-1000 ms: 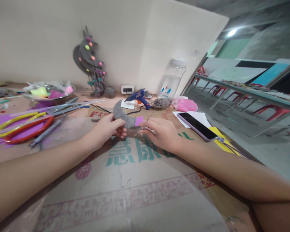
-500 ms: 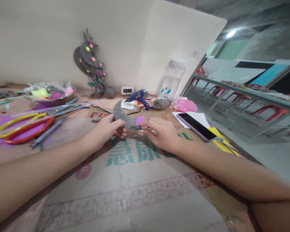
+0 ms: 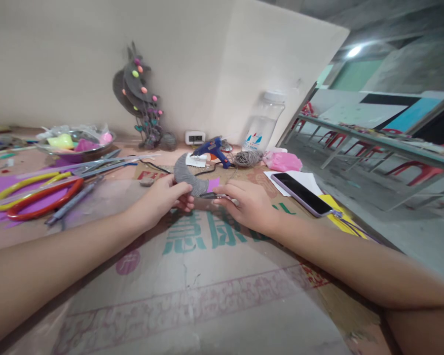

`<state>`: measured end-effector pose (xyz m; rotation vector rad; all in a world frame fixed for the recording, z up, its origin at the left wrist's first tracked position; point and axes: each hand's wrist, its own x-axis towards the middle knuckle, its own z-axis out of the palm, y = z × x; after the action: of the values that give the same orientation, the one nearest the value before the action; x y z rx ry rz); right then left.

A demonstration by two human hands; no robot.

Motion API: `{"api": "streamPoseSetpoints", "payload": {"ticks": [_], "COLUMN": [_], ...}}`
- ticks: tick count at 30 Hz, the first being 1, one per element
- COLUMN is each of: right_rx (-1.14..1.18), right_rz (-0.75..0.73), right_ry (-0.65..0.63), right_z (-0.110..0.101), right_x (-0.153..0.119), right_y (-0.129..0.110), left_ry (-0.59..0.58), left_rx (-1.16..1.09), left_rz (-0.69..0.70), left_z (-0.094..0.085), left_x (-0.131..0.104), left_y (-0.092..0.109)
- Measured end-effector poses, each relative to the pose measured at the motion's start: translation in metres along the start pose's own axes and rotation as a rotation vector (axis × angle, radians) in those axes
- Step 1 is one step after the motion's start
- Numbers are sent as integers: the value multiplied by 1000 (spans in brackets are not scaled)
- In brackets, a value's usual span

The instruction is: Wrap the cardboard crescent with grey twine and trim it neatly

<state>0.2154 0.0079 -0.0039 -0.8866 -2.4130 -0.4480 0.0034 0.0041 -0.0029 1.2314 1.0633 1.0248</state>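
Glue gun (image 3: 210,147) as the reference: clock's (image 3: 194,137) behind it and a touch left, yarn bundle's (image 3: 248,158) just to its right. Water bottle (image 3: 261,125) is further right and behind, phone (image 3: 303,194) right and nearer, partly on a paper sheet (image 3: 311,180). Scissors (image 3: 78,184) are way left and nearer, bowl (image 3: 76,157) way left too. Crescent's (image 3: 188,176) in front, slightly left.

I can read LOOK under the sail logo (image 3: 254,137) on the water bottle (image 3: 264,123), and 康 among big green characters (image 3: 224,231) on the cardboard (image 3: 192,271). The small white clock's (image 3: 195,137) digits look too blurred to trust.
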Motion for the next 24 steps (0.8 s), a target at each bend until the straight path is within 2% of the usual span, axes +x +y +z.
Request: {"api": "streamPoseSetpoints", "payload": {"ticks": [11,24], "right_rx": [-32,123], "right_rz": [-21,-1], "right_ry": [28,46], "right_z": [2,-1], "right_x": [-2,-1], "right_y": [0,1], "left_ry": [14,31], "left_rx": [4,9], "left_rz": [-24,-12], "left_z": [3,3], "left_x": [-2,-1], "left_y": [4,3]}}
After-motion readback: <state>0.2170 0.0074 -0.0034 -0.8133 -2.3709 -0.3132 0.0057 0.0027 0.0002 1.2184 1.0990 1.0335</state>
